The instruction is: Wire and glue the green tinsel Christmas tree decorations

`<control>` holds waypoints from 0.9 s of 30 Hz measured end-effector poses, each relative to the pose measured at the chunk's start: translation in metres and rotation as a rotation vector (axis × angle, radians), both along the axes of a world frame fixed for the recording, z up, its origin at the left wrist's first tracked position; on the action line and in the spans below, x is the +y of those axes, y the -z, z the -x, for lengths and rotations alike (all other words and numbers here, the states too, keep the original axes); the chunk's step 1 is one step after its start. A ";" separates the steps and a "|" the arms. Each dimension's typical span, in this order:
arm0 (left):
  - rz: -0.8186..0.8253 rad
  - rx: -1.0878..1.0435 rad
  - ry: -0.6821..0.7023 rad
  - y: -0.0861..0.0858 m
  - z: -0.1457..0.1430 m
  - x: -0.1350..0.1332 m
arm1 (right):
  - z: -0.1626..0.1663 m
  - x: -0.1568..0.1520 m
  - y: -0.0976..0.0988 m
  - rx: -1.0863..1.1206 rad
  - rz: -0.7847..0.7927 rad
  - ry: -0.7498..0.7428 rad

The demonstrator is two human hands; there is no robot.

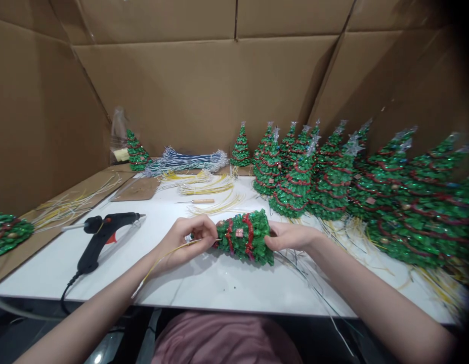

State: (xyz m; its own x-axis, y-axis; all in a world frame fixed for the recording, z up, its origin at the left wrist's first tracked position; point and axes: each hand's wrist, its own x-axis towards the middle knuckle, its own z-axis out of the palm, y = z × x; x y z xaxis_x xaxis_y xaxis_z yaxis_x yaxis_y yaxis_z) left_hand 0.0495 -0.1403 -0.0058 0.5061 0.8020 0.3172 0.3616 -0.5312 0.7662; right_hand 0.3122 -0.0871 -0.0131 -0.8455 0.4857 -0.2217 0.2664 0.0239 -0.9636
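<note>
Here, seen from the head camera looking down, two bare hands hold a small green Christmas tree [245, 236] lying on its side just above a white desk [204, 283]. The left hand [184, 242] is curled closed around the narrow top end of the tree, pinching it together with a thin yellow wire [158, 262] that runs back along the forearm. The right hand [289, 236] is closed on the wide base of the tree; its fingertips are hidden behind the green foliage. The tree is wrapped with red bead strings and has a small pink tag whose marking is too small to read.

To the left on the desk lies a black glue gun [101, 236], its cord running off the front edge. Further back lie a wooden-handled awl [198, 201], loose yellow strands [207, 187] and a bundle of blue and white wires [186, 161]. A crowd of finished trees [333, 177] stands along the right side, the nearest ones blurred and cut off by the frame edge. One single tree [136, 151] stands at the back left beside a clear plastic bag; another lies partly cut off at the far left edge [8, 232].

Plain brown cardboard walls [204, 86] enclose the desk on three sides. No writing or brand can be read anywhere.
</note>
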 end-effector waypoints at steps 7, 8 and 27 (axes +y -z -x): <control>0.016 0.038 0.025 0.000 0.007 -0.002 | 0.000 -0.003 -0.003 0.062 0.056 -0.090; 0.015 0.038 0.029 0.001 0.009 -0.002 | 0.000 -0.003 -0.002 0.059 0.050 -0.099; -0.088 -0.027 -0.049 0.000 0.000 0.005 | -0.003 0.007 0.013 0.072 0.098 -0.020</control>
